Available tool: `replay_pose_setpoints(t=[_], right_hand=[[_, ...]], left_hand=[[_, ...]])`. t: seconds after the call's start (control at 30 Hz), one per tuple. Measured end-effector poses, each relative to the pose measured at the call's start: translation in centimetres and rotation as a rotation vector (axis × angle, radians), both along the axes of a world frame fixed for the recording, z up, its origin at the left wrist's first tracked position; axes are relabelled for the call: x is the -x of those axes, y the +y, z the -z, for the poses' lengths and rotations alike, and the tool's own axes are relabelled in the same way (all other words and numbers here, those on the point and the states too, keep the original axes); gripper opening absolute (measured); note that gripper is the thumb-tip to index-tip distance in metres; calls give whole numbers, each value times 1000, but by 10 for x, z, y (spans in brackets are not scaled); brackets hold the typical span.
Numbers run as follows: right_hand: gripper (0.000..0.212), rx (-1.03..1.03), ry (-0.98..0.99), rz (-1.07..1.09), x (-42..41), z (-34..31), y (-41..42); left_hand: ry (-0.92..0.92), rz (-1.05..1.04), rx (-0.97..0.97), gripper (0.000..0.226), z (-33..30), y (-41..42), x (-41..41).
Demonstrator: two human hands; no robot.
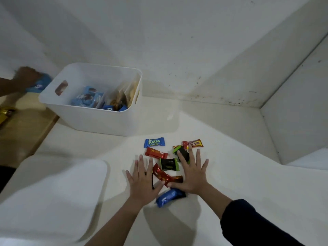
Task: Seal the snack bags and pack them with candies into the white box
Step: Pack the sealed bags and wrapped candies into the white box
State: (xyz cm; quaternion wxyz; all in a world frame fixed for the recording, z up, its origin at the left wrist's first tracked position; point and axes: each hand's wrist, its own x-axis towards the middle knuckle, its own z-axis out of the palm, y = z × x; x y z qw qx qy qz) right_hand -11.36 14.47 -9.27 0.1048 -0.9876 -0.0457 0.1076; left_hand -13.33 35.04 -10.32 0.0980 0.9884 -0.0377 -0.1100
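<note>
Two flat hands gather the candies on the table.

The left hand [142,181] and right hand [191,174] are spread wide, holding nothing, around the candies [168,164] in the middle of the table [248,192]. To do it well, push them into one pile, scoop, then drop them in the box [99,119] near the far left edge. One blue candy [154,142] says "Kalpa".

1. The box [92,110] is being kept at ten o'clock from the candies [168,162] on the counter [239,174].
2. Snack bags [88,99] are being held inside the box.
3. The candies are being flanked by the left hand [142,183] and right hand [192,176].
</note>
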Motion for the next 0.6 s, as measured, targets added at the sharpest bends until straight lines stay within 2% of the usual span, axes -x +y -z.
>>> replay_pose_setpoints(t=[0.13,0.2,0.3,0.4,0.5,0.57,0.6], right_hand=[[124,-1,-13,-89,-44,-1,-11],[121,-8,23,-139,-63,1,-14],[101,-54,49,-186,-74,4,-18],[82,-147,-11,-156,-62,5,-22],[98,-207,22,-129,-37,5,-22],[110,-164,5,-156,-21,6,-19],[108,-143,-14,-157,-15,7,-18]], left_hand=[[-66,-20,67,95,-2,-9,-46],[-60,24,40,96,-3,-9,-68],[-30,116,35,87,-1,-4,-89],[-108,110,108,69,1,2,-83],[-234,73,197,57,5,5,-68],[-285,27,210,52,4,6,-61],[-294,2,193,51,3,6,-58]])
